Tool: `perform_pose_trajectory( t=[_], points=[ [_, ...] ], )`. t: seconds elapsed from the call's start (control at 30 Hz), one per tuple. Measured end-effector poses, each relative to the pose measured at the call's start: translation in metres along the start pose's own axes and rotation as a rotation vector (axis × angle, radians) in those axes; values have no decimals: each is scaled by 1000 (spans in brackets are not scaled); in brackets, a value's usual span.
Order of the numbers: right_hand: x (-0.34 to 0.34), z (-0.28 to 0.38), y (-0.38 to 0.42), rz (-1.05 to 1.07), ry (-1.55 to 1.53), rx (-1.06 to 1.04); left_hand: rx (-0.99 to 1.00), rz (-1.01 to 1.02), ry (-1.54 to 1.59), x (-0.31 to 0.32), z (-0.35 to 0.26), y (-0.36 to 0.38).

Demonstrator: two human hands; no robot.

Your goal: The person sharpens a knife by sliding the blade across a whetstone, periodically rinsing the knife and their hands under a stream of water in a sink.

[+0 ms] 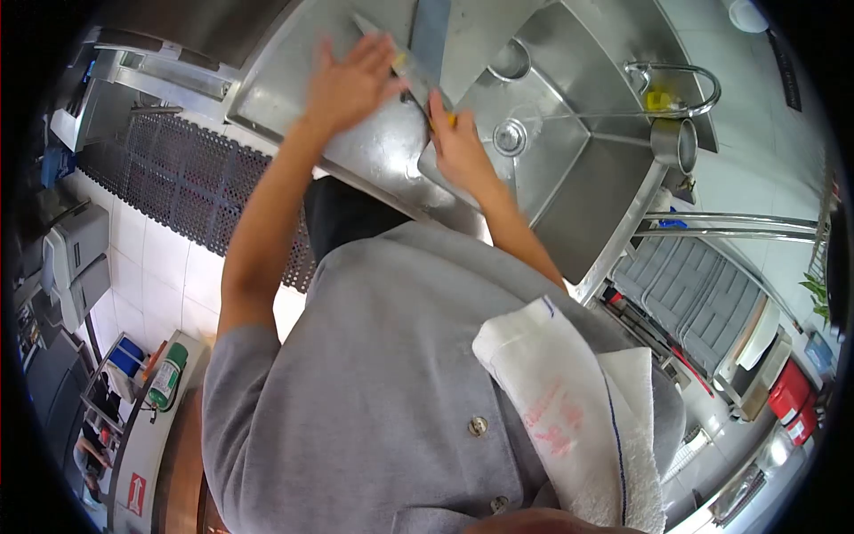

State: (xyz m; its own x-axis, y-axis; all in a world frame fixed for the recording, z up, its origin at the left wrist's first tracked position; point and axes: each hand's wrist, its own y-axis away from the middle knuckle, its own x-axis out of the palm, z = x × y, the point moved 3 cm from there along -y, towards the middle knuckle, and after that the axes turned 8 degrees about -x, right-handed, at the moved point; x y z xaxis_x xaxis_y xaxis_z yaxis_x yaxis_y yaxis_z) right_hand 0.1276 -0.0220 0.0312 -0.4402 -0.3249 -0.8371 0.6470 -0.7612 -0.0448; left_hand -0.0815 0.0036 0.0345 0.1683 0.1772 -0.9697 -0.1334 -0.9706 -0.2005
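My right hand (461,151) is wrapped around the yellow handle of a long knife (414,76), over the left edge of the sink basin. The blade slants up and left across the steel drainboard (298,76). My left hand (351,89), smeared by motion, has its fingers spread beside the blade and holds nothing I can see. A flat blue-grey strip (431,37) lies just beyond the knife.
The steel sink (556,76) has a round drain (510,137) and a curved faucet (712,84). A metal pot (674,144) stands at its right rim, near a yellow item (658,100). A black perforated mat (191,169) covers the floor at left.
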Motion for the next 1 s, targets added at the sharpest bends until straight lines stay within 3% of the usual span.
perform_pose_trajectory(
  t=[0.07, 0.13, 0.2, 0.33, 0.4, 0.5, 0.53, 0.6, 0.77, 0.93, 1.0],
  points=[
    [-9, -4, 64, 64, -32, 52, 35, 50, -71, 2, -36, 24],
    [-25, 2, 112, 84, -43, 50, 167, 43, 157, 0, -79, 60],
    [-35, 15, 136, 106, -42, 182, 174, 44, 166, -1, -77, 55],
    [-23, 11, 80, 72, 103, 174, 104, -9, 189, 5, -61, 29],
    [-25, 13, 119, 90, 47, 189, 154, -74, 93, 5, -73, 48],
    [-33, 19, 163, 73, -80, 201, 265, 58, 297, -7, -109, 76],
    [-25, 12, 159, 71, -84, 221, 278, 71, 306, -3, -105, 71],
    [-32, 7, 108, 75, 21, 178, 103, -50, 217, 4, -87, 43],
    [-38, 11, 162, 168, -95, 225, 240, 35, 318, -13, -104, 75],
    [-13, -5, 23, 73, 65, 1, 58, -88, 127, 11, -13, 3],
    [-11, -6, 21, 90, 12, -2, 34, -114, 49, 3, 1, 1]
  ],
)
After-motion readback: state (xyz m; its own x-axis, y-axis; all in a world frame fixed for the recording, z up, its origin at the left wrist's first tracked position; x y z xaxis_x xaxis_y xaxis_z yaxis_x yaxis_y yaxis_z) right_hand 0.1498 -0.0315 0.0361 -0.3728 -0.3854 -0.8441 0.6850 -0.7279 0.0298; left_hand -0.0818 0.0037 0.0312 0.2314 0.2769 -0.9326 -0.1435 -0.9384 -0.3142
